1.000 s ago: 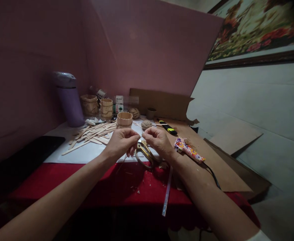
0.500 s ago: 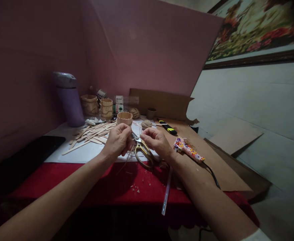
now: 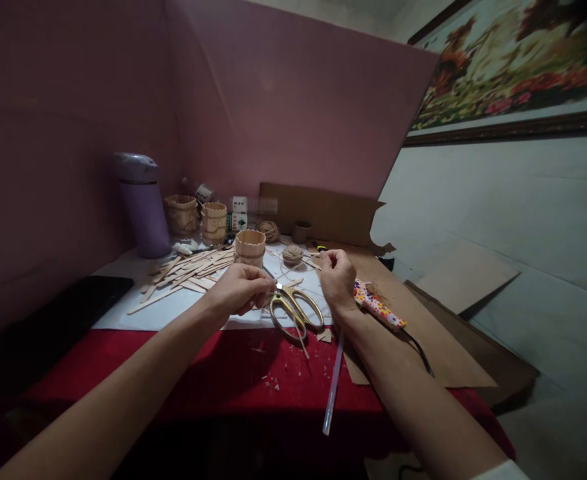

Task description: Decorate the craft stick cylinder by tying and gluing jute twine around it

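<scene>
Thin twine (image 3: 289, 271) runs from the pinched fingers of my left hand (image 3: 243, 288) up toward my right hand (image 3: 338, 275), which is also closed in a pinch. A loose twine end hangs across the gold-handled scissors (image 3: 318, 319) lying between and below my hands. Just behind my left hand stands a small wooden-stick cup (image 3: 249, 248) with a scalloped rim. A ball of twine (image 3: 292, 254) sits on the white paper beyond the scissors. Close by my right forearm lies a flower-patterned glue gun (image 3: 381, 312).
Several flat wooden sticks (image 3: 188, 270) are piled on the left. Behind them are two more wooden cups (image 3: 214, 223) and a purple bottle (image 3: 146, 213). A clear glue stick (image 3: 332, 393) overhangs the red cloth (image 3: 183, 373). Cardboard (image 3: 443, 353) covers the right side.
My right hand has moved right, away from my left hand, and the twine is stretched between them. More of the scissors and the twine ball now shows.
</scene>
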Tool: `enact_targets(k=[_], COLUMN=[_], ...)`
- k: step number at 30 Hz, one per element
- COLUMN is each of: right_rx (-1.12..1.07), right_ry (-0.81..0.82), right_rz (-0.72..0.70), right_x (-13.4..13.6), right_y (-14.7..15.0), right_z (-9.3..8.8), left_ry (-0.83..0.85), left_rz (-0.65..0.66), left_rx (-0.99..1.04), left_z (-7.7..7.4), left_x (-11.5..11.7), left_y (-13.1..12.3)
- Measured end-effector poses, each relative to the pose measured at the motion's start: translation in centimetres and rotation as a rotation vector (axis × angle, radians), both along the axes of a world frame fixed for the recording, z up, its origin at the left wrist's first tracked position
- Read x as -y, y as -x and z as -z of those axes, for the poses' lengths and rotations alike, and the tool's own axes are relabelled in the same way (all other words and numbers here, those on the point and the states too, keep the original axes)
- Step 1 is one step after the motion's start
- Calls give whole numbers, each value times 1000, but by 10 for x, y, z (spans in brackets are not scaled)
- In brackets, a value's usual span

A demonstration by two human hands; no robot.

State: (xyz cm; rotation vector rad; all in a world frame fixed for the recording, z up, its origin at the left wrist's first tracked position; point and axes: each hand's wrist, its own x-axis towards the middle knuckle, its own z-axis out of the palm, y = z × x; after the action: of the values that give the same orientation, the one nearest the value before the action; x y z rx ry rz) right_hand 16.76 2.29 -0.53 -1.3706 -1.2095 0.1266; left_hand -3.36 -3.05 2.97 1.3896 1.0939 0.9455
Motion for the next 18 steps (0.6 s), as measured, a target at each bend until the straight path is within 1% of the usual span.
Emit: enact_targets(k=[3, 8, 12, 14, 18], right_rx=[18, 43, 88, 125, 174], right_ry=[-33, -58, -74, -68, -7], right_rz=[-34, -136, -204, -185, -77], right_x=[3, 11, 15, 15, 12], right_y=[3, 8, 10, 10, 9], right_z=[1, 1, 0, 1, 3], left_ry=[9, 19, 8, 7, -4], left_rz=[-28, -38, -43, -47, -22], left_rx=[-2, 30, 58, 51, 10], left_z=[2, 9, 9, 7, 3], left_x=[-1, -7, -8, -7, -6], left_y=[1, 1, -1, -2, 0])
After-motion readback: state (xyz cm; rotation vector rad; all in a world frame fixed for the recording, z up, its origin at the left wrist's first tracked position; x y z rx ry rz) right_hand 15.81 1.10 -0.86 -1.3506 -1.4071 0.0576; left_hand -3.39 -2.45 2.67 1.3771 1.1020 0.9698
